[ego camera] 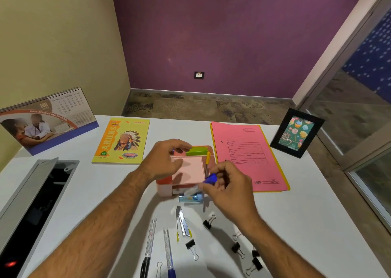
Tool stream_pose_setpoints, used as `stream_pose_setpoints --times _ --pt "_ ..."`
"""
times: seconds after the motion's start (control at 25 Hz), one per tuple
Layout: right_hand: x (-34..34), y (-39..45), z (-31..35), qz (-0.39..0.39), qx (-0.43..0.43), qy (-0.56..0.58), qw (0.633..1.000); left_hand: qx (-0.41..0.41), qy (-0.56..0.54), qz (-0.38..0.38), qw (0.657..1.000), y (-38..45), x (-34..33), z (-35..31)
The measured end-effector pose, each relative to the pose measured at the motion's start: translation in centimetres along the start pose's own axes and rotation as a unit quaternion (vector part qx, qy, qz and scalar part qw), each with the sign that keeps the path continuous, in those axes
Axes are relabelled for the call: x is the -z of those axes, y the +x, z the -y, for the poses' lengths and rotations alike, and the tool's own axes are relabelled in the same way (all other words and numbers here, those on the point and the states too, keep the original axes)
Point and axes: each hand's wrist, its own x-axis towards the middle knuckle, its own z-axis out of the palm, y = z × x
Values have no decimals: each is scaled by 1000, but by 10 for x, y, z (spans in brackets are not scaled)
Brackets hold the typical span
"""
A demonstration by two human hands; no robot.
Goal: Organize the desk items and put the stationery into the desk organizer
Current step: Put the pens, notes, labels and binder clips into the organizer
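A white desk (296, 214) carries everything; its near edge is cut off by the frame. At the far left corner stands a calendar (48, 121), with a yellow notebook (121, 141) beside it. A pink folder (245, 155) lies toward the far right, and a picture frame (297, 133) stands at the far right edge. A pink organizer (188, 170) sits mid-desk, partly hidden by both hands. The left hand (165, 161) hovers over it with fingers loosely curled, holding nothing. The right hand (228, 184) pinches a blue pen (210, 179), blurred, at the organizer's near right corner. A yellow pen (207, 161) stands in a side slot. Two markers (150, 246) run off the near edge, beside black clips (191, 247) and a cutter (183, 221).
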Motion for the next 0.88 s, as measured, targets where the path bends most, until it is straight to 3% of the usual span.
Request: stream_pose_setpoints --times 0.12,0.28,0.44,0.56,0.64,0.72,0.88 --pt "-2 19 14 -66 43 26 997 -79 -19 55 995 -2 -4 -19" --pt "-10 32 21 -102 74 35 991 -133 -44 60 988 -2 -7 -30" --pt "-17 33 22 -114 85 63 988 -154 -21 33 987 -1 -6 -29" --pt "-26 27 16 -107 77 76 988 -145 -7 -40 989 2 -2 -21" --pt "-38 17 3 -74 47 60 994 -100 0 -130 986 7 3 -13" --pt "-52 -1 -17 14 -4 5 1000 -28 3 -201 979 12 9 -5" --pt "-76 -46 -46 241 -52 -187 951 107 24 -206 972 19 13 13"
